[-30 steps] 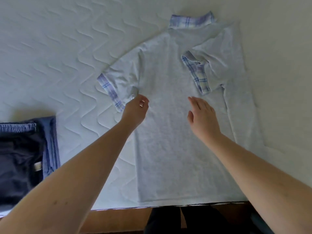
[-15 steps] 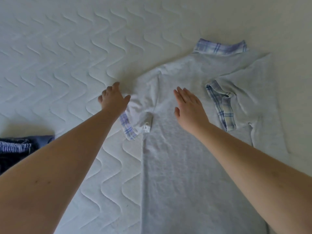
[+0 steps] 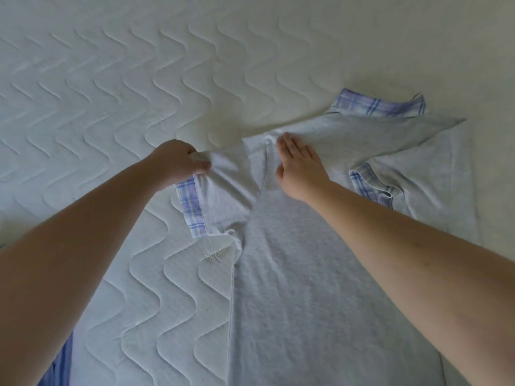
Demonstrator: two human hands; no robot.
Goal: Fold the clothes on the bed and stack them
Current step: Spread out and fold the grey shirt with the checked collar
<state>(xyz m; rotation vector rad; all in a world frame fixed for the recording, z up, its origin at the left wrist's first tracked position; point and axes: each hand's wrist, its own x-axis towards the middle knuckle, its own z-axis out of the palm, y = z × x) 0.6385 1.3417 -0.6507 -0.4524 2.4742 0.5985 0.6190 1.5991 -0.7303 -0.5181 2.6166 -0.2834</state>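
While the grey shirt [image 3: 292, 274] lies flat on the quilted mattress [image 3: 111, 93], we work its left sleeve [image 3: 220, 190].
Left hand [image 3: 175, 162] pinches the sleeve's far edge; right hand [image 3: 301, 168] rests flat, fingers straight, near the shoulder seam.

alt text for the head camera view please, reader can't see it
A left hand grips the sleeve of a grey shirt lying on a white quilted bed, while the right hand presses flat near the shoulder. The collar is blue plaid.
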